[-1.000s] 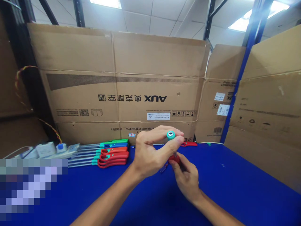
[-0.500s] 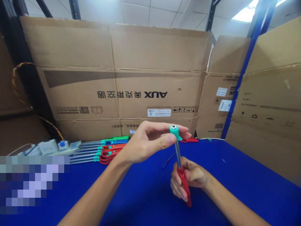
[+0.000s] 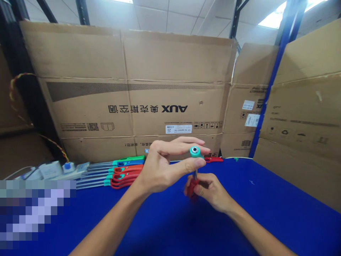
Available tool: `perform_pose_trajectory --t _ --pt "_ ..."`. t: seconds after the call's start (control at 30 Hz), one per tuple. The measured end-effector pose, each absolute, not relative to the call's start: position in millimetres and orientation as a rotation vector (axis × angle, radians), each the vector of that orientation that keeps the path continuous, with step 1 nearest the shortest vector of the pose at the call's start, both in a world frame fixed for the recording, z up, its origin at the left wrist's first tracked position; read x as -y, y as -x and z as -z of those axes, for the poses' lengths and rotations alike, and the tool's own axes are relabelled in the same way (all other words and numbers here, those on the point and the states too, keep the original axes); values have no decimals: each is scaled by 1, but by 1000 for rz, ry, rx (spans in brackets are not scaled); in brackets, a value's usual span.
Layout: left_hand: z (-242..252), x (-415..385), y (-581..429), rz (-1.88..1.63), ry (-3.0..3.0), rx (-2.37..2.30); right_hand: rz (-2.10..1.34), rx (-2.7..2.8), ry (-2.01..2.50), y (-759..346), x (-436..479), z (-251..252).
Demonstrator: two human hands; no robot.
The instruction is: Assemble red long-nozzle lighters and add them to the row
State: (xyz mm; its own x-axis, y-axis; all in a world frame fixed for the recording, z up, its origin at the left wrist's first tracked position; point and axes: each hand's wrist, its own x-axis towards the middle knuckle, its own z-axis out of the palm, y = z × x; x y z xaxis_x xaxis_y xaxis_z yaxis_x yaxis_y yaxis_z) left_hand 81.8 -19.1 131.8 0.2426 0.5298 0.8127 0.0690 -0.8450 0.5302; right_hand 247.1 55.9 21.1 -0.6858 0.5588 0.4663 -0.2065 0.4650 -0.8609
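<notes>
A long-necked lighter (image 3: 195, 174) stands nearly upright in front of me, its red handle low and its metal tube foreshortened toward me. At the top of the tube is a teal end piece (image 3: 195, 152) with a round metal-lined opening facing me. My left hand (image 3: 165, 169) has its thumb and fingers closed about that teal piece. Below it, my right hand (image 3: 213, 192) is wrapped around the red handle, which is blurred and partly hidden by the fingers.
Several similar lighters (image 3: 125, 176) with red, orange, blue and green handles lie at the left. Behind them are a power strip with plugs (image 3: 50, 170) and wires. A red-handled item (image 3: 215, 159) lies at the back. Cardboard panels (image 3: 170, 60) enclose the blue table (image 3: 279, 209).
My right hand has moved up and left, and the lighter has swung so that its teal end faces me more squarely. My left hand keeps its grip, and the view has shifted slightly.
</notes>
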Motion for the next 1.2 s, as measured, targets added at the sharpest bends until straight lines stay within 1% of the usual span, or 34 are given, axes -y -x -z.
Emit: perform_pose_trajectory --t 0.23,0.3,0.43,0.5,0.53,0.6,0.7,0.77,0.87,0.93,1.0,1.1,1.2 --pt "-130 17 -86 -1723 -2133 -633 -1012 1800 401 -239 -52 -17" --pt "-128 17 -88 -1748 -2120 -652 -871 1756 437 -237 -52 -14" --pt "-124 16 -95 -1854 -2031 -771 -486 1650 515 -234 -52 -7" --pt "-123 15 -97 -1898 -1953 -823 -450 1633 528 -235 -53 -8" --pt "-124 14 -97 -1895 -1910 -837 -498 1653 529 -237 -53 -11" --pt "-126 13 -95 -1842 -1836 -823 -716 1762 501 -242 -53 -18" --pt "-130 12 -85 -1693 -1818 -710 -1258 1959 341 -251 -52 -26" --pt "-132 12 -77 -1571 -1863 -617 -1632 1978 213 -254 -51 -27" --pt "-132 10 -68 -1396 -1923 -500 -1993 1880 130 -253 -49 -20" --pt "-132 10 -66 -1337 -1957 -475 -2083 1827 119 -251 -48 -16" --pt "-132 10 -65 -1340 -1986 -517 -2079 1795 119 -248 -46 -15" --pt "-132 10 -65 -1413 -1983 -595 -1962 1790 151 -247 -44 -19" --pt "-131 9 -66 -1488 -1958 -591 -1770 1867 220 -248 -42 -24"
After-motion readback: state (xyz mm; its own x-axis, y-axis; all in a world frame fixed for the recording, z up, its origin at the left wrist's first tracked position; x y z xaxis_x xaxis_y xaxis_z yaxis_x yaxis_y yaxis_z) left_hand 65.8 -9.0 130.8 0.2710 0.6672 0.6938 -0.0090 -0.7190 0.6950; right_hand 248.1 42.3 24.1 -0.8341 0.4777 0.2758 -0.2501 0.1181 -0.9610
